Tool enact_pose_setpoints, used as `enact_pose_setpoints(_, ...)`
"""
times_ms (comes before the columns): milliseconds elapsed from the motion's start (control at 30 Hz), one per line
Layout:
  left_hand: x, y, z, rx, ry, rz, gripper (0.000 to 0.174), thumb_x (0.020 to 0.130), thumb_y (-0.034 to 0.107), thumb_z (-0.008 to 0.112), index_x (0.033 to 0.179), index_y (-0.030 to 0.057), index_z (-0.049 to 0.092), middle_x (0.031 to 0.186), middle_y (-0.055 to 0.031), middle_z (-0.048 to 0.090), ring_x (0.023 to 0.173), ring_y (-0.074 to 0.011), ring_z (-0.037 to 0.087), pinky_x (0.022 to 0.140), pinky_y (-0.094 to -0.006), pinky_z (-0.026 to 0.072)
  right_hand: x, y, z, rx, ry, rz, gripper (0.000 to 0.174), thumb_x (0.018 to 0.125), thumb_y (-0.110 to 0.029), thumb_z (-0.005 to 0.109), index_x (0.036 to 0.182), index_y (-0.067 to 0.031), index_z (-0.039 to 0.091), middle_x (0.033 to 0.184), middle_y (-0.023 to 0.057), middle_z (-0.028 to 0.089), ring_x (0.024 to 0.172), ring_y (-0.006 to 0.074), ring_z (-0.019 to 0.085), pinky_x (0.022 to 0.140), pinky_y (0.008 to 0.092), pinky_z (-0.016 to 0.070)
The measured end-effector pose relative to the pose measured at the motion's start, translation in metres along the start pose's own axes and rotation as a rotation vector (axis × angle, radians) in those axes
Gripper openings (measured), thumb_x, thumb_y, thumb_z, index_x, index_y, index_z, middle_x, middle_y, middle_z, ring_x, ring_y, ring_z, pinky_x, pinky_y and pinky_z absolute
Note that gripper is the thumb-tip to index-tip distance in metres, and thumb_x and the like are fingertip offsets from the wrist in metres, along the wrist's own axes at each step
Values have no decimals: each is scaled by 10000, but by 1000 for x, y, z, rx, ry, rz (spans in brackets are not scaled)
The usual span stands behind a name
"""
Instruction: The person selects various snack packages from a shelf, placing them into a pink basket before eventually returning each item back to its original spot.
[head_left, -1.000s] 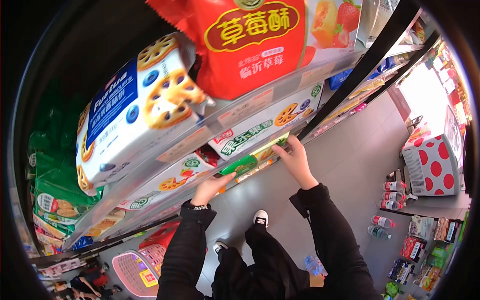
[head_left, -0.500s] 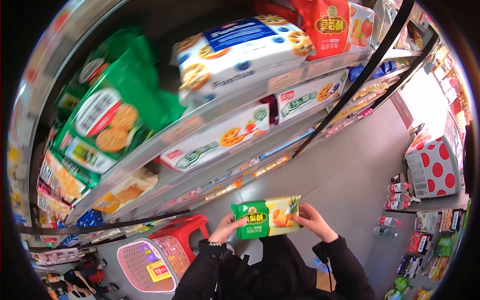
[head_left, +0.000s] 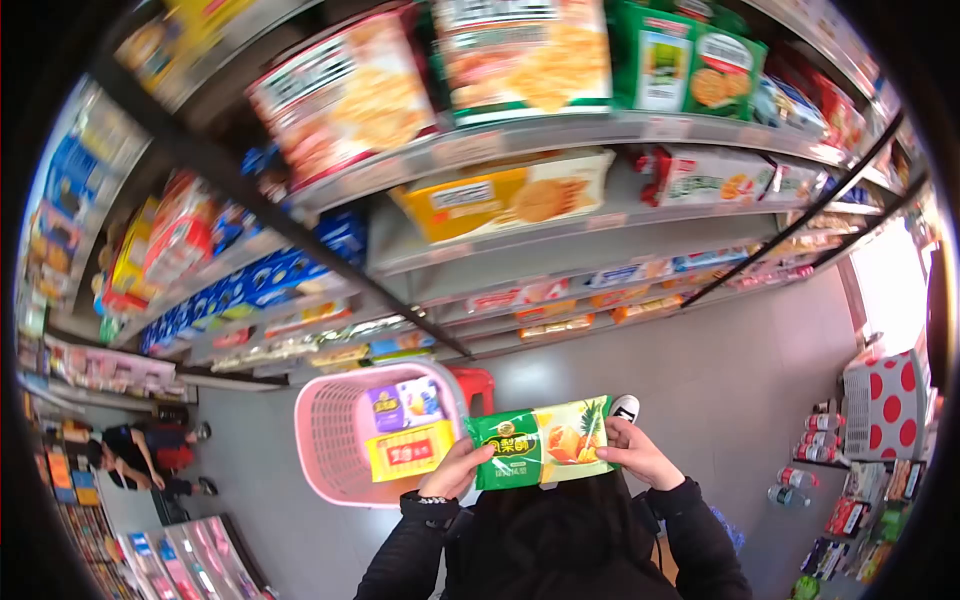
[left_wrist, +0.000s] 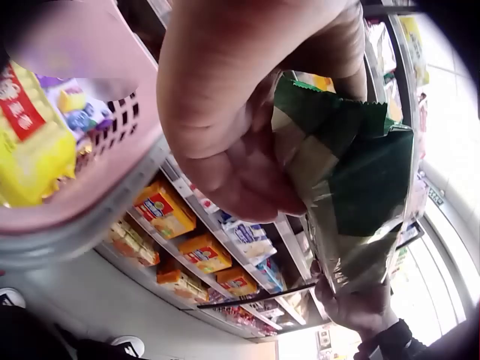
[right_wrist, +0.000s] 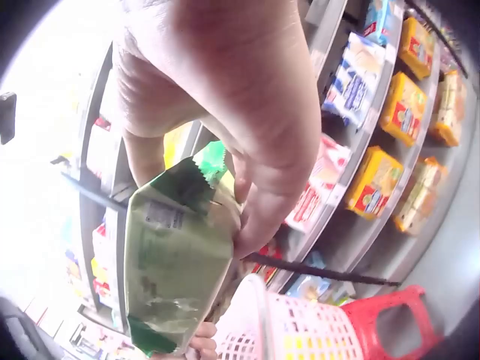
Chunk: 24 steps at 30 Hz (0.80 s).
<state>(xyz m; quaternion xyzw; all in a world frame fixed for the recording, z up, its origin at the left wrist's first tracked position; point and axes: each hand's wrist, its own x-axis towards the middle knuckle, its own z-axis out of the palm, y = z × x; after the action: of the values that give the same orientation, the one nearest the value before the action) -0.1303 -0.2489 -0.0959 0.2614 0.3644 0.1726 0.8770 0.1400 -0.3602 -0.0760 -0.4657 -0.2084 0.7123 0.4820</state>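
Observation:
A green and pale yellow snack packet (head_left: 540, 442) is held level in front of the body, its printed front facing up in the head view. The left hand (head_left: 456, 470) grips its left end and the right hand (head_left: 641, 452) its right end, thumbs on top. In the left wrist view the left hand (left_wrist: 240, 112) pinches one end of the packet (left_wrist: 352, 187). From the right wrist, the right hand (right_wrist: 232, 97) grips the other end, with the packet's underside (right_wrist: 176, 259) showing. Just left of the left hand stands a pink basket (head_left: 322, 440) holding a yellow packet (head_left: 410, 452) and a purple packet (head_left: 404, 403).
Shelves (head_left: 500, 262) of packaged snacks curve across the top and left. A red stool (head_left: 474, 388) stands behind the basket. Bottles (head_left: 797, 478) and a polka-dot box (head_left: 884, 405) are at the right. People (head_left: 140, 455) sit at the far left.
Both hands have drawn the packet away from the shelf and hold it before the body. The view has swung left, bringing the basket and its contents closer to the packet.

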Motion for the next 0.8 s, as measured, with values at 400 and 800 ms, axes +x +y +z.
enact_pose_setpoints(400,-133,-16,-129,-460,370,375,479,828,251,504,1205,5,340,1183,-103,444,1072,-221,450,904,-359,371,140,32,172,-211,-209,91,501,804,-210,571,1166,53,346,1059,93,482,1010,150,466,855,260,382)
enact_pose_setpoints(800,-111,-10,-242,-558,940,402,286,783,289,561,988,103,488,882,-39,579,760,-171,563,563,-364,477,130,74,173,-508,-332,9,382,783,-148,589,1083,32,437,995,104,521,905,143,525,783,250,435)
